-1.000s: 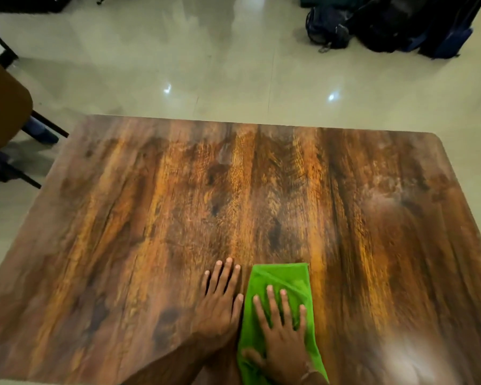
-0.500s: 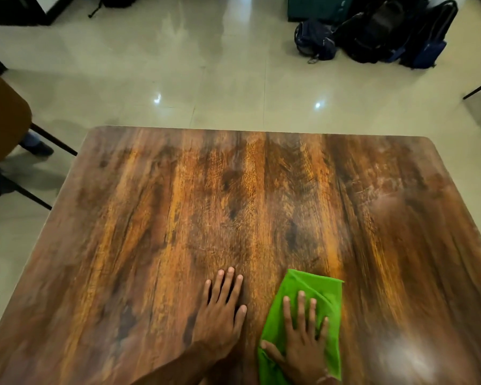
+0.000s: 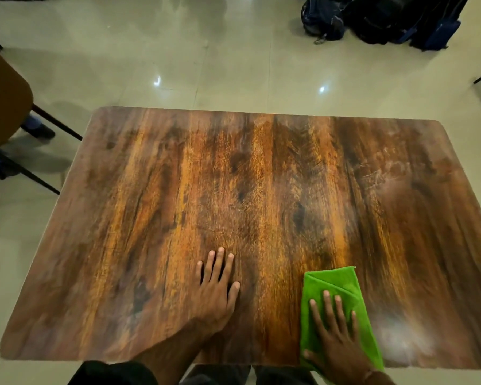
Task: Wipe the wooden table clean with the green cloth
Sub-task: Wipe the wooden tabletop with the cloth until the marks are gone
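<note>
Pressing down on the green cloth with the right hand, palm flat, fingers straight and slightly spread, nothing clenched. Lying folded under that hand on the wooden desk, one folded corner reaching out beyond the fingertips, a strip showing along the hand's outer side down to the near desk edge. Resting the left hand flat on bare wood, fingers straight and close together, thumb out toward the right hand, grasping nothing. Keeping well apart from the cloth, a band of bare desk between the two hands. Showing pale smears and dull glare on the wood ahead of and outside the right hand. Lying far beyond the fingertips on the shiny tiled floor: dark bags. Standing out past the left hand, beside the desk: a brown chair on thin dark legs.
</note>
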